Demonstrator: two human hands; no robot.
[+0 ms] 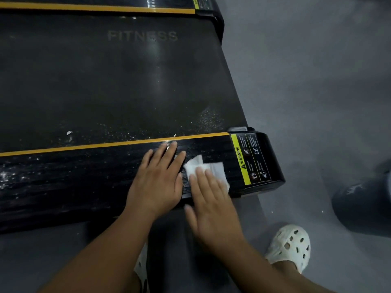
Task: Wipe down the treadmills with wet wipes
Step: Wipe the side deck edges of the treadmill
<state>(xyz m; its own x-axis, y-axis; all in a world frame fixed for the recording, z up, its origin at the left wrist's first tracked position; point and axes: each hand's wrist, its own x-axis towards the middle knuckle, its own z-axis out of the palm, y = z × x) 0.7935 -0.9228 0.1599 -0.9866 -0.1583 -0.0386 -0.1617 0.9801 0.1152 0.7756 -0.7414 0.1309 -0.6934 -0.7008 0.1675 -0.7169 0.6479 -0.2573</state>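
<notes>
Treadmill [105,81]: on its ribbed side rail [63,176] the left hand [157,178] lies flat and empty beside the right hand [211,199], whose straight fingers press the wet wipe [212,168] down ungripped, so it may bunch or shed scraps on the ribs.

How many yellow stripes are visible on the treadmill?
2. The near stripe lies just beyond the left hand; the far stripe runs across the picture's top. Others may be out of view.

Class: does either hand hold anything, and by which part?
Nothing is gripped. The right hand presses flat on the wet wipe, covering its near half; the left hand rests on the side rail.
</notes>
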